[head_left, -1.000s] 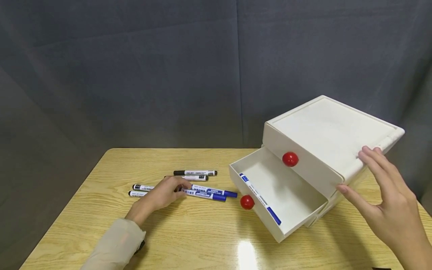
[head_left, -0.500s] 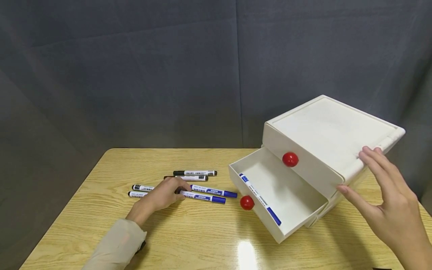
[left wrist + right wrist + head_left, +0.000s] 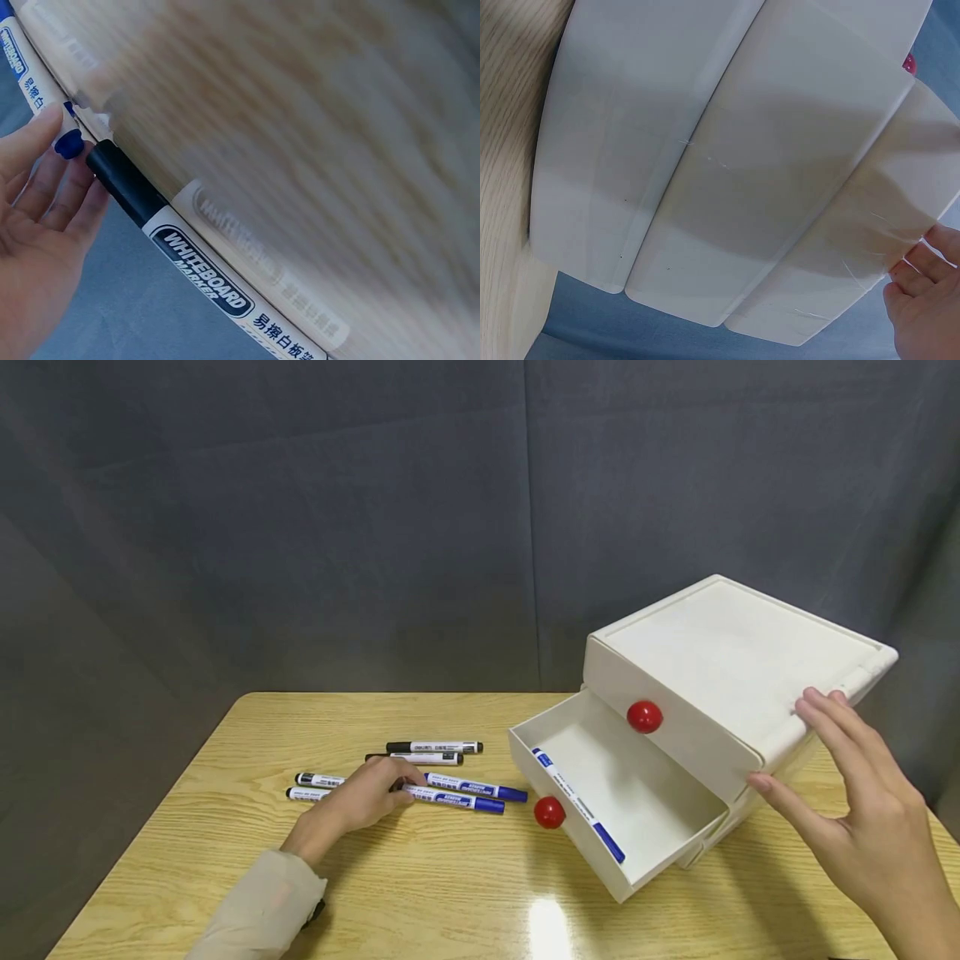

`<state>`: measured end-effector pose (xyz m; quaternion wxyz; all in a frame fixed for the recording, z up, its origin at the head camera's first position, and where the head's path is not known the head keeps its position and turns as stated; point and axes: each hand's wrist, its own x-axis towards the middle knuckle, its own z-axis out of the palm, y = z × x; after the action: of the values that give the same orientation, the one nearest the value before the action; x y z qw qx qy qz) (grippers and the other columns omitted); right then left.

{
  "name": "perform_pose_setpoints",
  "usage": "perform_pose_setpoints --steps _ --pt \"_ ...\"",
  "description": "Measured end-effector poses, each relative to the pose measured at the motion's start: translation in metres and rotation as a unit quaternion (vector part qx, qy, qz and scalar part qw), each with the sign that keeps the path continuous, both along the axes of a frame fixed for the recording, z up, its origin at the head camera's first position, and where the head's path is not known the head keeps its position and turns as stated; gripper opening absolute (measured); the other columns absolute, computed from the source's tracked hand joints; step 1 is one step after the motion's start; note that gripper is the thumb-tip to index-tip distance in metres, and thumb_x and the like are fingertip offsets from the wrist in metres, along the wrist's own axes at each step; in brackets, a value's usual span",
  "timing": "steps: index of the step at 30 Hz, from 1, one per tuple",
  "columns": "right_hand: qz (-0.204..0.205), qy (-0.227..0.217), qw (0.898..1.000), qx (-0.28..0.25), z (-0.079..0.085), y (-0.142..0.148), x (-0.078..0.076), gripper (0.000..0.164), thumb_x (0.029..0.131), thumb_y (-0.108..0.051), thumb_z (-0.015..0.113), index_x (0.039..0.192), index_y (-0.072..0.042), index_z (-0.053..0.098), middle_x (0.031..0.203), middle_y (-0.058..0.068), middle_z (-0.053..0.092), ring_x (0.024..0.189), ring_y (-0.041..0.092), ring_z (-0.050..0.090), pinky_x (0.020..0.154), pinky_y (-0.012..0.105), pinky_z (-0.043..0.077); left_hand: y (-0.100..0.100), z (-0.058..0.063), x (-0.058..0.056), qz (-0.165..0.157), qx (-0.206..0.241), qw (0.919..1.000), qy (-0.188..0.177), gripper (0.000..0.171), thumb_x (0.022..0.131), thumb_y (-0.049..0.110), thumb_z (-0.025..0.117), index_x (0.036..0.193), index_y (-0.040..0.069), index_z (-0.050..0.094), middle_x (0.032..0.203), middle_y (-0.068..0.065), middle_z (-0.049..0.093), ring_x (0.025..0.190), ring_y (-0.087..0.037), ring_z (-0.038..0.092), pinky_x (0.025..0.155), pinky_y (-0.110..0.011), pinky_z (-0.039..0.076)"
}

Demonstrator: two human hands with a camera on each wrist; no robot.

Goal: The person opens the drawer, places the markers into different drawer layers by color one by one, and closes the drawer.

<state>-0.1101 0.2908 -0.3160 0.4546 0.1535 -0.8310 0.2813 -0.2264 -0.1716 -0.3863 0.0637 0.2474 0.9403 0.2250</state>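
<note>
My left hand (image 3: pixel 363 797) is low over the table, thumb and fingers pinching the rear end of a blue-capped whiteboard marker (image 3: pixel 453 799); the left wrist view shows the same grip on the blue marker (image 3: pixel 30 79). Just behind it lies a second blue marker (image 3: pixel 480 787). At the right, my right hand (image 3: pixel 873 806) rests its spread fingertips on the side edge of a white drawer unit (image 3: pixel 738 664). The unit's pulled-out drawer (image 3: pixel 645 793) holds one blue marker (image 3: pixel 577 803) along its front wall. In the right wrist view, fingertips touch the unit's side (image 3: pixel 772 165).
Two black-capped markers (image 3: pixel 435 747) lie behind the left hand, and two more marker ends (image 3: pixel 318 780) show at its left. A red knob (image 3: pixel 550 812) sticks out from the pulled-out drawer, another red knob (image 3: pixel 645 717) from the drawer above. A dark curtain (image 3: pixel 375 527) hangs behind the table.
The near blue marker has shifted slightly in the left hand's fingers, against the second blue one. The right hand stays on the drawer unit.
</note>
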Motion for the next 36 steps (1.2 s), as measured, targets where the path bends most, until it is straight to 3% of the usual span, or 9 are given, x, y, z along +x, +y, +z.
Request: perform_pose_setpoints --steps 19,29,36 --pt "0.004 0.013 1.0 0.006 0.001 -0.002 0.001 0.09 0.083 -0.071 0.061 0.132 0.004 0.06 0.14 0.02 0.058 0.144 0.015 0.041 0.117 0.013 0.028 0.003 0.01 0.005 0.009 0.026 0.9995 0.017 0.024 0.093 0.004 0.066 0.116 0.007 0.071 0.124 -0.011 0.068 0.119 -0.032 0.061 0.101 -0.047 0.052" --pt "0.007 0.022 1.0 0.009 0.001 -0.003 0.0 0.089 0.083 -0.07 0.061 0.13 0.005 0.06 0.139 0.019 0.058 0.144 0.014 0.041 0.117 0.013 0.029 0.0 0.019 0.007 0.007 0.037 0.9982 0.046 0.025 0.093 0.002 0.065 0.117 0.008 0.071 0.124 -0.01 0.069 0.12 -0.031 0.062 0.102 -0.049 0.051" --pt "0.007 0.02 1.0 0.009 0.0 -0.002 0.0 0.089 0.083 -0.07 0.061 0.131 0.005 0.06 0.139 0.02 0.058 0.144 0.016 0.041 0.118 0.014 0.028 -0.003 0.03 0.007 -0.001 0.05 0.9966 0.066 0.025 0.094 0.005 0.065 0.119 0.007 0.07 0.121 -0.009 0.069 0.112 -0.029 0.065 0.093 -0.047 0.055"
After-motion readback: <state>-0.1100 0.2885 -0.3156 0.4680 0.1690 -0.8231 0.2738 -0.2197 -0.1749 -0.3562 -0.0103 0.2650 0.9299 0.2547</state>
